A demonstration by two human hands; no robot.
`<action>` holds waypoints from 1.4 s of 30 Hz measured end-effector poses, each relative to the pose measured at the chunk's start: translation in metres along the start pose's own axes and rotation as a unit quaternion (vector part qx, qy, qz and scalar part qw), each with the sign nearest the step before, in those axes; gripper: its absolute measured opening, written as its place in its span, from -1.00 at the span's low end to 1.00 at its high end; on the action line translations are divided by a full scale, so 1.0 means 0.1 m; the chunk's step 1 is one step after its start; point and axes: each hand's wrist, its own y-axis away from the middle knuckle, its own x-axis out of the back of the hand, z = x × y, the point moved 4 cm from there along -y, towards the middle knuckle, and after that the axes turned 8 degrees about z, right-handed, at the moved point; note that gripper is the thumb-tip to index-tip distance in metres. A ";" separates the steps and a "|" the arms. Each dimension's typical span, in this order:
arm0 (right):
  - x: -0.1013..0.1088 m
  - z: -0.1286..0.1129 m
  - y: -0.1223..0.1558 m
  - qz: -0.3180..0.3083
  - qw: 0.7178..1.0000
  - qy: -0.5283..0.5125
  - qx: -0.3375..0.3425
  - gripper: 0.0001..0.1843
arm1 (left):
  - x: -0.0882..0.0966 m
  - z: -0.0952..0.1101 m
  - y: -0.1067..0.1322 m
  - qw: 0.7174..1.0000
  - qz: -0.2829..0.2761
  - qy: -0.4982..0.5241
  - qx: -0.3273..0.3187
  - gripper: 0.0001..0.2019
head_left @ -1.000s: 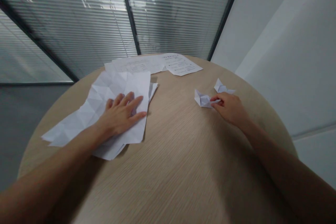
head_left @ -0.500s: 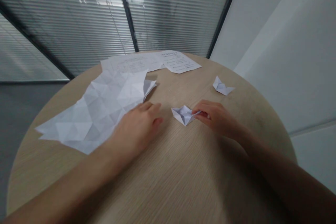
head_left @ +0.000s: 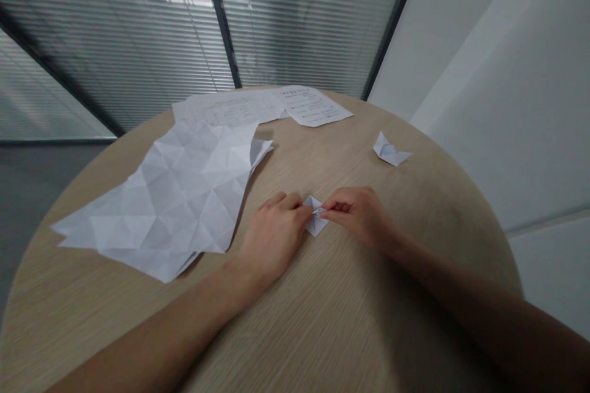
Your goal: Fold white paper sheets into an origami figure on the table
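A small folded piece of white paper [head_left: 314,225] lies between my two hands near the middle of the table. My left hand [head_left: 279,230] is closed on its left side, thumb and fingers at the paper's edge. From the right, my right hand [head_left: 357,212] pinches the opposite side between thumb and fingertips. The fingers cover both ends of the folded paper, so only its diamond-shaped middle shows. Left of my left hand spreads a large creased white paper [head_left: 179,190] with many triangular folds.
Another small folded paper [head_left: 391,151] sits at the right rear of the round wooden table [head_left: 276,344]. Printed sheets [head_left: 316,106] lie along the far edge, partly under the creased paper. Window blinds [head_left: 152,31] and a white wall [head_left: 516,73] stand beyond the table.
My left hand has moved right and taken hold of the small folded paper. My right hand has shifted slightly left with it, still pinching it.
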 end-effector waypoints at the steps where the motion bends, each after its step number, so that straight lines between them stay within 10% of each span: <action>1: -0.01 -0.03 0.00 0.005 1.000 0.013 0.012 -0.90 | 0.00 0.00 0.00 1.000 0.004 0.003 0.000 -0.80; 8: 0.05 -0.13 -0.01 0.043 0.995 -0.091 -0.001 -0.85 | 0.04 -0.12 0.01 0.969 0.085 0.220 0.071 -0.78; 16: -0.06 -0.13 0.07 -0.010 0.949 -0.296 -0.106 -0.42 | -0.06 -0.21 0.01 0.778 0.145 0.570 0.222 -0.79; 28: -0.08 -0.24 0.16 0.113 0.978 -0.134 -0.114 -0.68 | 0.16 0.08 0.10 0.990 0.085 0.116 -0.015 -0.75; 34: -0.04 -0.38 0.16 0.112 0.988 -0.101 -0.039 -0.58 | 0.17 0.08 0.13 0.975 0.206 0.009 -0.078 -0.90; 42: -0.01 -0.27 0.12 0.117 0.970 -0.198 -0.078 -0.70 | 0.22 -0.15 0.14 0.926 0.247 0.277 0.067 -0.82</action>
